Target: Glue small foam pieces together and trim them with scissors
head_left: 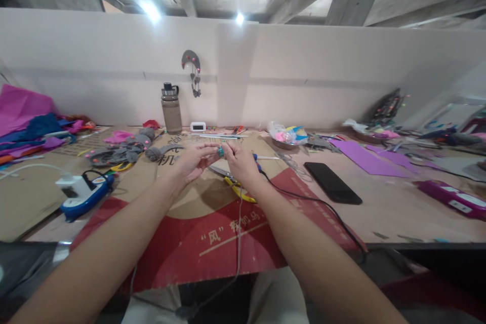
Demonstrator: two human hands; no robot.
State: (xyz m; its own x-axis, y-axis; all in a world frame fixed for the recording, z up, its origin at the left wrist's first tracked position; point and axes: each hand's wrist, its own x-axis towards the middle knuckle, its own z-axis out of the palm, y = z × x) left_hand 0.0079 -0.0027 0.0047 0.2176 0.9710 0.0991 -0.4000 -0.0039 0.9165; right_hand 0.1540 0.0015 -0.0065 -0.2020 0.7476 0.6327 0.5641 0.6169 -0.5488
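Note:
Over the middle of the cardboard, my left hand [196, 161] and my right hand [240, 163] meet at the fingertips. Both pinch a small teal piece [220, 151], too small to make out its kind. A thin grey cord [239, 233] hangs below my right hand and runs down to my lap; its upper end is hidden. Beneath the hands lie scissors with yellow handles [240, 190], partly covered by my right hand. Just behind that hand shows a blue-handled tool [256, 161] with a black cable.
Red-and-brown cardboard [182, 243] covers the table before me. To the right lie a black phone [332, 183], purple sheets [366, 157] and a magenta power strip [453, 198]. On the left are a blue power strip [85, 200] and grey felt pieces [121, 153]. A bottle [172, 111] stands behind.

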